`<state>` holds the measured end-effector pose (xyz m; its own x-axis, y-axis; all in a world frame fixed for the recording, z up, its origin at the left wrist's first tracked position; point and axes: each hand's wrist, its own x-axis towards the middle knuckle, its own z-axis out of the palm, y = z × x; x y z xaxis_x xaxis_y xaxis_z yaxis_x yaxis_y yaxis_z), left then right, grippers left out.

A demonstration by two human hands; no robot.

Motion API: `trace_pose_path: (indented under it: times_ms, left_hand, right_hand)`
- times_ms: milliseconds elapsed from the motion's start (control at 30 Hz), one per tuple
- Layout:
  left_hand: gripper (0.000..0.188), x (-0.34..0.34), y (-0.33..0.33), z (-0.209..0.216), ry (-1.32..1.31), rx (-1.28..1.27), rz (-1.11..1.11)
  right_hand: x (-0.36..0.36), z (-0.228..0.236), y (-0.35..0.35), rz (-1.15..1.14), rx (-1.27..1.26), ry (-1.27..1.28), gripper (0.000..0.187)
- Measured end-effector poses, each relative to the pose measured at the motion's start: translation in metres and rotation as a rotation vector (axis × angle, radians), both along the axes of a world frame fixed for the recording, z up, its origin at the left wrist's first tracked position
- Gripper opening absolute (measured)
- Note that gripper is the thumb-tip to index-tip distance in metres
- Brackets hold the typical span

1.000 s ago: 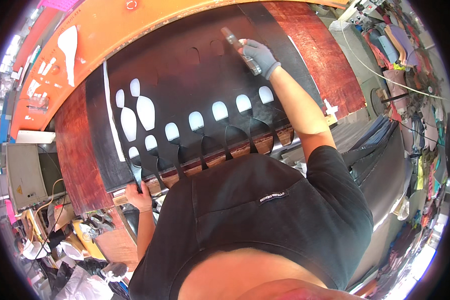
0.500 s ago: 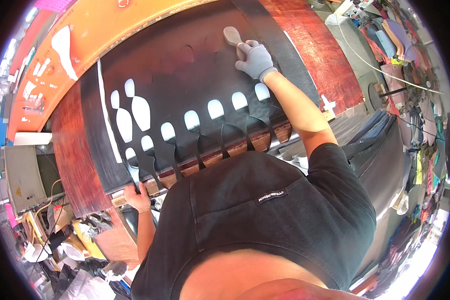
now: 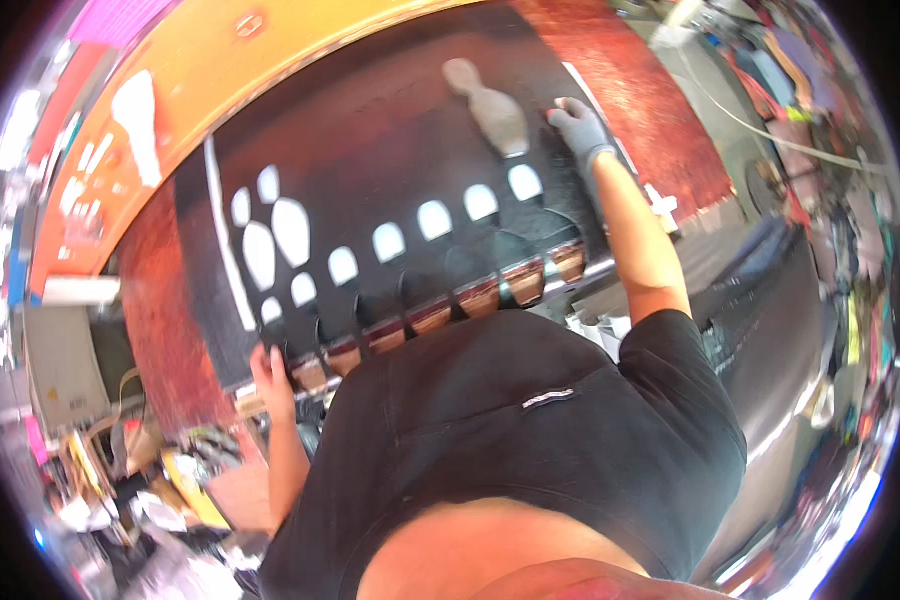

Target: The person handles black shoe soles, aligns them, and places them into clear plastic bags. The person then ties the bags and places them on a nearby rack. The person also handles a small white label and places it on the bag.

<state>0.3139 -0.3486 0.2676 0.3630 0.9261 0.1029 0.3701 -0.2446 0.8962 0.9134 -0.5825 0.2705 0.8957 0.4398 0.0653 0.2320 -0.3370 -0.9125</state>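
Note:
A black sheet (image 3: 370, 150) lies over the table, with several white sole-shaped and rounded openings (image 3: 291, 232) in it. On its far right part rests a grey sole-shaped piece (image 3: 497, 112), narrow at one end and wide at the other. My right hand (image 3: 582, 132), in a grey glove with bare fingertips, is just right of that piece, apart from it, fingers bent but loose and nothing visible in them. My bare left hand (image 3: 273, 378) is at the sheet's near left edge, its fingers stretched and apart. Whether it presses the sheet is blurred.
Reddish boards (image 3: 160, 330) show left and right of the sheet. Beyond it stretches an orange machine part (image 3: 300, 45) with a white shoe-sole shape on it. A grey box (image 3: 65, 365) stands left; scraps and bags lie lower left. Dark sheets hang at right.
My right hand has let go of the grey sole-shaped piece and moved right. The piece now lies by itself on the black sheet. My left hand has shifted slightly farther up.

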Motion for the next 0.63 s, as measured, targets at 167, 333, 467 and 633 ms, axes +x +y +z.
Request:
trace_pose_path:
  times_ms: [167,333,467,633]
  left_hand:
    - [0.066,0.048,0.063,0.031,0.051,-0.128,0.188]
    - [0.052,0.094,0.153,0.052,0.025,-0.547,0.002]
    - [0.050,0.142,0.208,0.053,0.150,-0.418,0.170]
    - [0.064,0.181,0.270,0.025,0.410,-0.166,0.221]
  right_hand:
    - [0.017,0.000,0.022,0.094,-0.060,0.061,0.035]
    - [0.021,-0.005,0.028,0.065,-0.141,-0.074,0.037]
    - [0.011,0.012,0.035,0.135,-0.336,-0.153,0.034]
    - [-0.002,0.027,0.045,0.075,-0.399,-0.242,0.032]
